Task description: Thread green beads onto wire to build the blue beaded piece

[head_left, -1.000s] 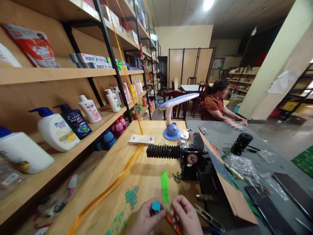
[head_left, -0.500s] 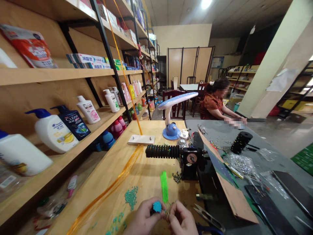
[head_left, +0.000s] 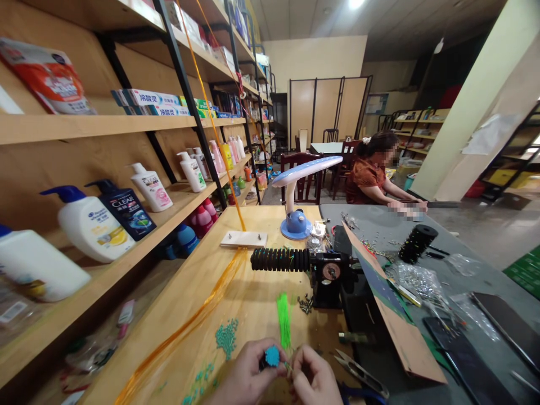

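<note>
My left hand [head_left: 251, 371], near the bottom edge, is closed around a small dark piece with a bright blue scalloped end [head_left: 272, 355]. Close beside it, the thumb and fingers of my right hand [head_left: 314, 374] are pinched together. Between both fingertips shows a thin, pale bit, too small to name. A bundle of bright green strands [head_left: 283, 320] lies on the wooden table just beyond my fingers. Small teal beads [head_left: 226, 336] form a pile left of the strands, and more lie scattered nearer my left wrist.
Thread snips [head_left: 360, 374] lie right of my right hand. A black ridged roller [head_left: 280, 260] on a stand and a blue lamp [head_left: 296, 224] stand beyond. Orange strands [head_left: 215, 295] cross at left, beside bottle shelves [head_left: 194, 208]. A person [head_left: 367, 174] sits across the grey table.
The blue end has shifted very slightly right in my left hand, with more of the dark part showing. Both hands otherwise keep their place; the view has tilted a little.
</note>
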### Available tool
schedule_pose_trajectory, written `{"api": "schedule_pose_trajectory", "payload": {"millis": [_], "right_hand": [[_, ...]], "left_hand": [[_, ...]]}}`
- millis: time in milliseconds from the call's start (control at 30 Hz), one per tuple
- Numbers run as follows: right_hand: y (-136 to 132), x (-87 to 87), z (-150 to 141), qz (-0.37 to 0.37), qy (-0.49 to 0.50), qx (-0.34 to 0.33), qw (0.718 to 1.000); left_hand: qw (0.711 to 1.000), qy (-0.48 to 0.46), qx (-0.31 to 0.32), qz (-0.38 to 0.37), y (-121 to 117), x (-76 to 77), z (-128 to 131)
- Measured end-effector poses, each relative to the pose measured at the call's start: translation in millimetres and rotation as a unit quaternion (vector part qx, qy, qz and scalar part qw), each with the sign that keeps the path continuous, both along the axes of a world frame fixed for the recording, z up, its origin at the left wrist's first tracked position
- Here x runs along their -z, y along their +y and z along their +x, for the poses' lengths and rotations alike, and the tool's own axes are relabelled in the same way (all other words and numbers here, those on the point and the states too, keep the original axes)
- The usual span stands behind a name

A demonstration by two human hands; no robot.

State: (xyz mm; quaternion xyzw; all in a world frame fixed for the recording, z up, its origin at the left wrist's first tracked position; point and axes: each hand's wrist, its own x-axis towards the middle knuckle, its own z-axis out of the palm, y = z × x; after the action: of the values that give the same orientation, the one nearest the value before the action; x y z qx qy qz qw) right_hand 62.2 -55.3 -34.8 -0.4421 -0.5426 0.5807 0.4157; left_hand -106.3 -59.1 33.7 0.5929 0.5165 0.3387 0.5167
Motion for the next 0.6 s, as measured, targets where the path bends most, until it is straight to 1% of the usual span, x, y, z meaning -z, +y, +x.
{"api": "schedule_pose_trajectory", "payload": {"millis": [167,300,367,467,600], "right_hand": [[0.2,-5.9,1.2,0.008,-0.021,-0.001,1.000],[0.3,-7.9,1.0,0.039,-0.053,-0.004,0.998],[0.6,-8.2,1.5,0.051,-0.064,-0.009,0.997],[1.4,-7.9,2.8,0.046,-0.053,-0.023,0.997],[2.2,-6.8,3.8,-0.016,-0.005,-0.047,0.999]], "left_hand": [[0.997,0.076,0.012,0.022,-0.8,-4.8,-2.2],[0.992,0.122,0.007,0.035,-0.7,-5.3,-3.9],[0.993,0.114,0.000,0.027,0.0,-4.4,-3.6],[0.998,0.063,-0.005,0.001,2.3,-2.9,-1.8],[0.999,0.028,-0.026,-0.016,5.8,-1.0,0.1]]}}
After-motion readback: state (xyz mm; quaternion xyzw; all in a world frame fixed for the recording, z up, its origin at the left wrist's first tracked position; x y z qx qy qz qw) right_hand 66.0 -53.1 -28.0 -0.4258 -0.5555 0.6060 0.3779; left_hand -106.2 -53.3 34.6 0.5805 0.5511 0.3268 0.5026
